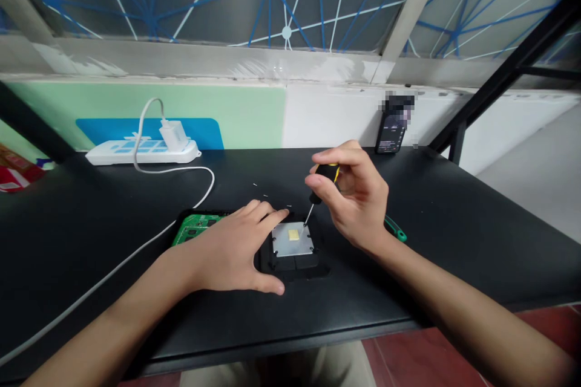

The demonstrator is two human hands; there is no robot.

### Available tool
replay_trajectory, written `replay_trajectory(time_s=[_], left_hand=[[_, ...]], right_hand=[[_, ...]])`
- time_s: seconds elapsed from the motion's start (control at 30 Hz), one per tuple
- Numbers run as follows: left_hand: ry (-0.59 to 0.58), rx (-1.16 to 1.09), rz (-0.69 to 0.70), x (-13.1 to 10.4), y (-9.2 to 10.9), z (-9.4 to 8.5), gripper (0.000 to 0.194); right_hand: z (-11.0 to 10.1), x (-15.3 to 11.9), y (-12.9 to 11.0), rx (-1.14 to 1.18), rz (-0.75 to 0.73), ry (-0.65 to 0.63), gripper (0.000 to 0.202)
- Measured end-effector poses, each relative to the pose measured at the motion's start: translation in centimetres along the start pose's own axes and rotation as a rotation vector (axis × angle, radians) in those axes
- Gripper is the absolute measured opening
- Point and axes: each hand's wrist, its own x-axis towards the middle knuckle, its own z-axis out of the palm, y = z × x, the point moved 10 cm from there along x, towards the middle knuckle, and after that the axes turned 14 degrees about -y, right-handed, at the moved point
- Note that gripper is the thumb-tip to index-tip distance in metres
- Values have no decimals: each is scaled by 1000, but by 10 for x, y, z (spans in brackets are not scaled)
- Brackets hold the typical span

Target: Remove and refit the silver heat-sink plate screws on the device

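My right hand [354, 193] grips a black and yellow screwdriver [327, 174], its shaft slanting down to the upper right corner of a silver metal plate [285, 247]. A small yellow square pad [293, 234] lies on that plate, which sits in a black housing [308, 261]. My left hand [236, 248] lies across the housing with its fingers spread and thumb apart, holding nothing. It partly covers a green circuit board [195, 227] to the left. Above the housing, several small screws [265, 195] lie on the black table [363, 296].
A white power strip [145, 151] with a plugged-in charger [173, 134] stands at the back left; its white cable [113, 271] runs across the left side. A phone [391, 127] leans on the wall. A green-handled tool [396, 228] lies behind my right wrist.
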Motion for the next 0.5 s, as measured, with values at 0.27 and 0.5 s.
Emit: replay_trajectory(time_s=[0.27, 0.5], left_hand=[[19, -16, 20, -1, -1, 0, 101], [17, -13, 9, -1, -2, 2, 102]], right_hand=[[6, -7, 7, 162, 84, -25, 26], [5, -6, 7, 129, 27, -15, 25]])
